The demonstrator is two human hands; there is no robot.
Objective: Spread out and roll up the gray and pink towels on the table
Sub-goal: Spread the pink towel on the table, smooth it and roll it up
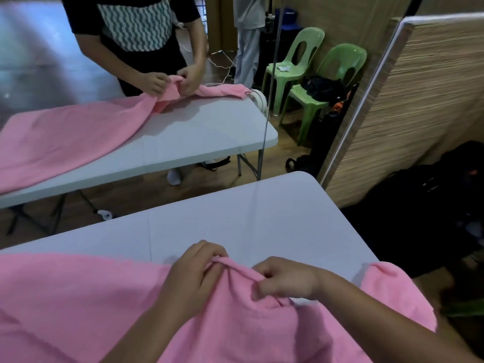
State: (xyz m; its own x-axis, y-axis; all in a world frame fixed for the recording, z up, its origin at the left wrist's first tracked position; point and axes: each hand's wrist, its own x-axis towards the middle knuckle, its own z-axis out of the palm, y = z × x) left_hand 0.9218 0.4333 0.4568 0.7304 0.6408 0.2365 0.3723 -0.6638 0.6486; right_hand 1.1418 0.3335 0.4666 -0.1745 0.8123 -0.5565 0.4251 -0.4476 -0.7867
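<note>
A pink towel [78, 297] lies across the near part of the white folding table [235, 218], spread to the left and bunched in the middle. My left hand [193, 273] and my right hand [285, 280] both pinch a raised fold of the towel's far edge, close together. One corner of the towel [387, 284] hangs over the table's right edge. No gray towel shows in this view.
A large mirror [131, 100] stands right behind the table and reflects me, the table and the towel. A woven partition [419, 100] rises at the right, with dark bags [432, 205] on the floor beside it. Green plastic chairs [327, 82] appear in the reflection.
</note>
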